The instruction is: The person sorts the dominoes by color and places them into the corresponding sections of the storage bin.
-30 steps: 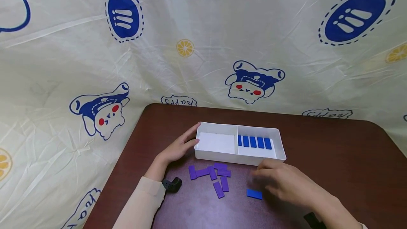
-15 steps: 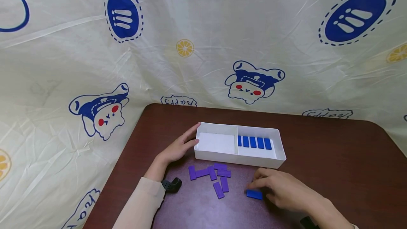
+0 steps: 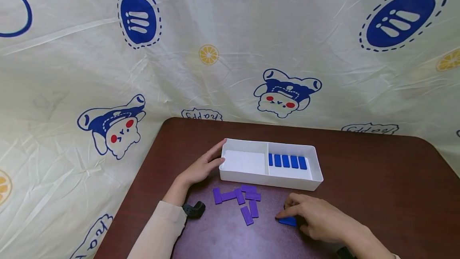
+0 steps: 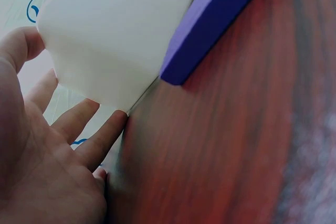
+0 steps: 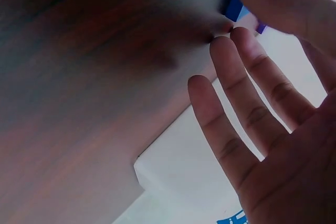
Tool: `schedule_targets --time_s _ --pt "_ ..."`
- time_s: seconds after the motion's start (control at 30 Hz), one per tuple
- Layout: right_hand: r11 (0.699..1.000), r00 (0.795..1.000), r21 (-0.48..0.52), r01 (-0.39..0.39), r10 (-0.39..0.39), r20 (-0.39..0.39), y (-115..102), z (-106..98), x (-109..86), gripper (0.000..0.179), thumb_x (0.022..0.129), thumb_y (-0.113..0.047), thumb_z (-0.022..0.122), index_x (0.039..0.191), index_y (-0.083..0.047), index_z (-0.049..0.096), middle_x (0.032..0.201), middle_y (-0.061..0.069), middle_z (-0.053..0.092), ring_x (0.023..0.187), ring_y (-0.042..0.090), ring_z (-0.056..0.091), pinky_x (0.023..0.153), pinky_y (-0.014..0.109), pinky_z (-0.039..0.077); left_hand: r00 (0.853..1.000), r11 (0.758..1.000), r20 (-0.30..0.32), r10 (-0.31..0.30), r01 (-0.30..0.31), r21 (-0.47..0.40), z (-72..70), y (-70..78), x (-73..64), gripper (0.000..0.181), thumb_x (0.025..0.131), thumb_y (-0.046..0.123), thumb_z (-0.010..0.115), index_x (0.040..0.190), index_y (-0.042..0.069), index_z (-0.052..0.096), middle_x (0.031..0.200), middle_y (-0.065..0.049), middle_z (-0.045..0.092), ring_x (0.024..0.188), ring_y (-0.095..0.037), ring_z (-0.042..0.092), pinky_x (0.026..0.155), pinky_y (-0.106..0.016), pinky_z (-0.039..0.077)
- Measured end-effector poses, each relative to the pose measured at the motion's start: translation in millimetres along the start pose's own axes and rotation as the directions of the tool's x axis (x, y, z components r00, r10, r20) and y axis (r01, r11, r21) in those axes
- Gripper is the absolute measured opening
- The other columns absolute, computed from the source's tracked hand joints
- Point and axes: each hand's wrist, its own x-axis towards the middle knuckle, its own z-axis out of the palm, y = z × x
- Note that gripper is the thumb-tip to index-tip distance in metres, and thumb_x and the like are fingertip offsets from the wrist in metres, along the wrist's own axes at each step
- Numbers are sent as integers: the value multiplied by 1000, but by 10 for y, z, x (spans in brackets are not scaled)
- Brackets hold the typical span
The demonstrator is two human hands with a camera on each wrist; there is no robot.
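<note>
My left hand (image 3: 201,167) reaches to the left end of a white two-compartment box (image 3: 251,177), its fairly straight fingertips touching the end wall in the left wrist view. My right hand (image 3: 320,215) is low over the table around a single blue rectangular block (image 3: 288,222). Its index fingertip is right at the block's left end, while the thumb is by the right end. In the right wrist view the thumb overlaps the blue block (image 5: 236,8), and the other three fingers extend apart from it. Several blue blocks (image 3: 286,161) lie in a row inside the box's right compartment.
Several purple blocks (image 3: 229,195) lie scattered on the dark brown table (image 3: 373,179) in front of the box, between the hands. A patterned pale sheet (image 3: 230,87) hangs behind the table's far edge. Dark bands (image 3: 194,210) circle both wrists.
My right hand has come down and toward the person, from the box's front wall to the blue block, its index finger now over it. My left hand and the box have stayed put.
</note>
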Motion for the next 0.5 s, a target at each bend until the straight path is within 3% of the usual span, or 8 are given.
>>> schedule_targets --time_s 0.27,0.5 --pt "1000 1000 -15 2 -1 9 -23 5 11 56 79 -7 85 122 -42 75 115 -18 58 100 0 54 79 30 55 1000 1000 -2 -6 6 6 -4 -18 -14 64 109 30 52 164 43 21 173 12 17 161 -24 20 127 -56 25" --pt "999 1000 -38 0 0 -8 -19 29 19 53 79 -10 87 117 -44 75 112 -18 56 99 0 53 81 31 55 1000 1000 -3 -1 1 12 -9 15 -17 65 109 29 52 165 40 21 174 10 16 162 -24 16 128 -56 22"
